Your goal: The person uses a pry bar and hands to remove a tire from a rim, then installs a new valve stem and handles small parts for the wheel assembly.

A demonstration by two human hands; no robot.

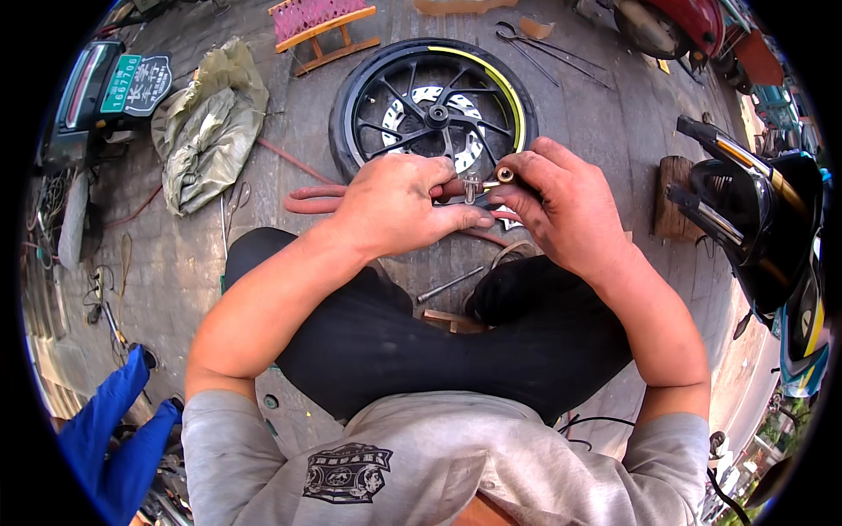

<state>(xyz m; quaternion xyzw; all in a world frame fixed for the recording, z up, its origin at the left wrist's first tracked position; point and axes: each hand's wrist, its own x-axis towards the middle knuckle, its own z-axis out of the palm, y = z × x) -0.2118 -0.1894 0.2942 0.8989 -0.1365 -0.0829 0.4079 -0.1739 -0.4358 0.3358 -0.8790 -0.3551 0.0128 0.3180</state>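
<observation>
My left hand [395, 203] is closed around the end of a red rubber hose [314, 199], whose folded loop sticks out to the left. A small shiny metal hose clamp [472, 186] shows at the tips of the left thumb and index finger. My right hand [566, 206] pinches a brass fitting [504, 175] between thumb and fingers, close beside the clamp. Whether the fitting touches the hose end cannot be made out. Just beyond both hands a black motorcycle wheel [438, 115] with a brake disc and a yellow-green rim stripe lies flat on the floor.
Long tongs [531, 44] lie beyond the wheel, near a small wooden stool [326, 35]. A crumpled sack [215, 123] is at left. A metal rod [451, 284] lies between my legs. Motorcycle parts [763, 202] and a wood block [677, 200] stand right; a person in blue trousers [118, 430] is lower left.
</observation>
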